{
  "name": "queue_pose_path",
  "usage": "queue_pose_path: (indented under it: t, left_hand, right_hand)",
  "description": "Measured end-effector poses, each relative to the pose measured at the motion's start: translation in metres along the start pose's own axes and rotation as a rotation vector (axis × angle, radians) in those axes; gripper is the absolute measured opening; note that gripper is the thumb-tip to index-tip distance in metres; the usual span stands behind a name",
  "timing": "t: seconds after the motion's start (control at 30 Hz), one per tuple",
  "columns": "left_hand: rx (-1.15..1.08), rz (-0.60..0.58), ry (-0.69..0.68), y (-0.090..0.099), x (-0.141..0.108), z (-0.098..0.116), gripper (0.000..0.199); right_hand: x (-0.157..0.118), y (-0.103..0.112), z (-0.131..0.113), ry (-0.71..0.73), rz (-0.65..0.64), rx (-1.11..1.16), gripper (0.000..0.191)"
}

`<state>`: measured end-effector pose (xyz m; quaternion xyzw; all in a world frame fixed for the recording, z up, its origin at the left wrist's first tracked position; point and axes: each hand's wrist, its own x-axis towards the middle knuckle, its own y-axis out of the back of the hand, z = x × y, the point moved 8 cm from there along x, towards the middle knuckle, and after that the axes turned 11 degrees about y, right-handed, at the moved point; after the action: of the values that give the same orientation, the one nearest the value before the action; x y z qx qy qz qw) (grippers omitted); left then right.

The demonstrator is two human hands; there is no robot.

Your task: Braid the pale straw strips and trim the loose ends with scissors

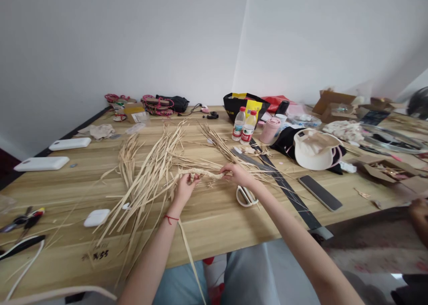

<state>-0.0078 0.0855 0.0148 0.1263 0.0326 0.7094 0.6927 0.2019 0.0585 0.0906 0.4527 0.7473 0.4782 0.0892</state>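
Note:
A narrow woven straw braid (205,173) stretches between my two hands above the wooden table. My left hand (186,187), with a red string at the wrist, is closed around the braid's left part. At its right end, my right hand (236,175) pinches the braid between thumb and fingers. Loose pale straw strips (152,164) spread over the table to the left of and behind my hands, and one long strip (190,251) hangs past the table's front edge. White-handled scissors (246,196) lie just below my right hand.
Two bottles (243,127), a pink cup (270,130) and a black bag (234,105) stand behind. A cap (314,149), a phone (320,192) and a dark strap (290,193) lie right. An earphone case (96,217) and tools (28,219) lie left. Another person's hand (420,211) shows at the right edge.

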Motion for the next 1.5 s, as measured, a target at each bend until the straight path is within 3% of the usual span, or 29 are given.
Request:
queue_pose_path:
  t: [0.07, 0.13, 0.2, 0.27, 0.33, 0.4, 0.47, 0.6, 0.8, 0.97, 1.13, 1.33, 1.5]
  left_hand:
    - [-0.005, -0.019, 0.035, -0.002, 0.001, -0.004, 0.019]
    - [0.004, -0.020, 0.064, -0.001, 0.001, -0.006, 0.019]
    - [0.034, -0.012, 0.072, 0.000, 0.001, -0.006, 0.018]
    - [0.053, -0.014, 0.074, 0.000, 0.001, -0.004, 0.017]
    - [0.038, -0.026, 0.071, -0.002, 0.001, -0.003, 0.015]
    - [-0.009, -0.055, 0.053, -0.005, 0.001, -0.001, 0.018]
    - [-0.032, -0.095, 0.021, -0.009, 0.001, 0.001, 0.021]
    - [0.002, -0.111, 0.013, -0.011, 0.000, -0.004, 0.014]
    - [-0.013, -0.124, 0.102, -0.011, 0.003, -0.015, 0.021]
    - [-0.079, -0.126, 0.100, -0.012, 0.003, -0.011, 0.024]
    - [-0.107, -0.109, 0.106, -0.012, 0.003, -0.012, 0.025]
    - [-0.199, -0.110, 0.159, -0.013, 0.005, -0.021, 0.031]
    - [-0.116, -0.070, 0.135, -0.009, 0.009, -0.022, 0.029]
  right_hand:
    - [-0.001, -0.001, 0.000, 0.006, 0.039, -0.015, 0.020]
    - [-0.007, 0.002, -0.003, 0.003, 0.163, -0.070, 0.023]
    - [-0.021, 0.007, -0.006, -0.039, 0.378, -0.120, 0.027]
    - [-0.045, 0.007, -0.007, -0.134, 0.644, -0.124, 0.019]
    - [-0.065, -0.008, -0.002, -0.245, 0.768, -0.075, 0.014]
    - [-0.073, -0.029, 0.006, -0.340, 0.750, -0.022, 0.017]
    - [-0.074, -0.043, 0.014, -0.378, 0.727, 0.020, 0.031]
    - [-0.056, -0.051, 0.025, -0.353, 0.659, 0.141, 0.060]
    - [-0.024, -0.056, 0.026, -0.291, 0.593, 0.407, 0.043]
    - [-0.016, -0.070, 0.024, -0.243, 0.668, 0.643, 0.041]
    - [-0.021, -0.071, 0.028, -0.269, 0.733, 0.562, 0.047]
    - [-0.020, -0.082, 0.033, -0.305, 0.641, 0.586, 0.043]
    - [-0.020, -0.085, 0.032, -0.315, 0.684, 0.633, 0.044]
